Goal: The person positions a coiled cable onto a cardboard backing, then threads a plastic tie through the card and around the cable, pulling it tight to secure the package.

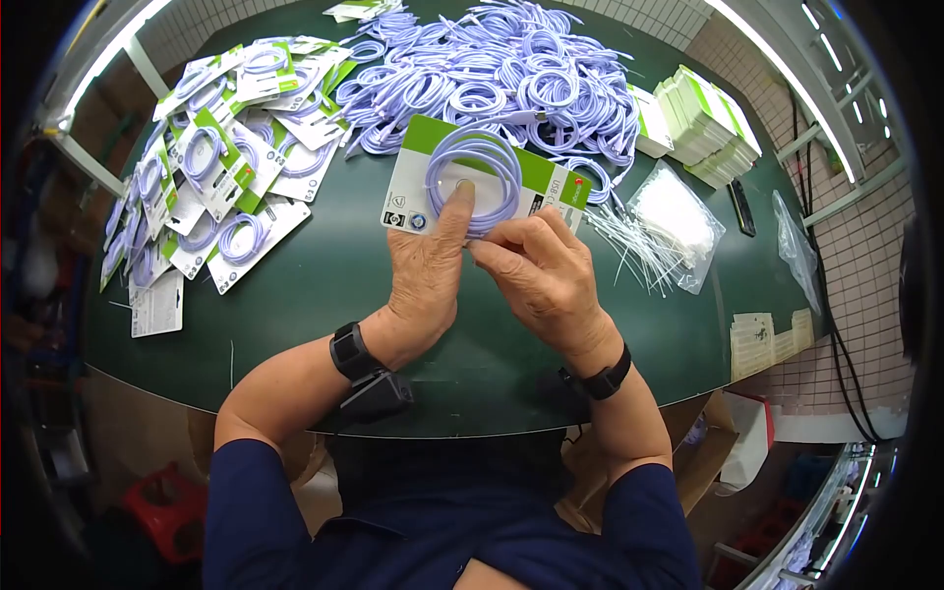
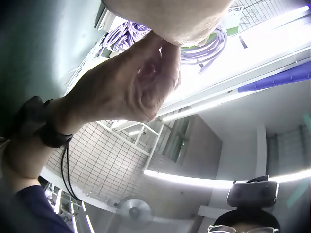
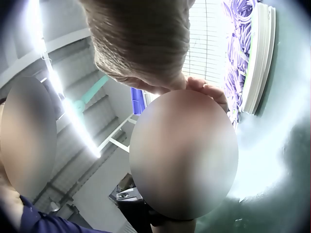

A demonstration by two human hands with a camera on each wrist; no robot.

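Note:
A coiled purple cable [image 1: 506,182] lies on a green and white card [image 1: 413,177], held up over the table's near middle. The left hand [image 1: 433,256] grips the card from below, its thumb pressed on the card inside the coil and its other fingers hidden behind. At the coil's lower edge the right hand [image 1: 546,275] pinches something too small to make out, thumb and index finger together. In the left wrist view the right hand [image 2: 131,82] shows curled, with part of the coil [image 2: 206,51] beyond it.
Carded cables [image 1: 236,167] are piled at the left, loose purple coils [image 1: 482,69] at the back. Stacked cards [image 1: 698,118], white ties [image 1: 639,246], a plastic bag [image 1: 678,221] and a black tool [image 1: 741,208] lie at the right.

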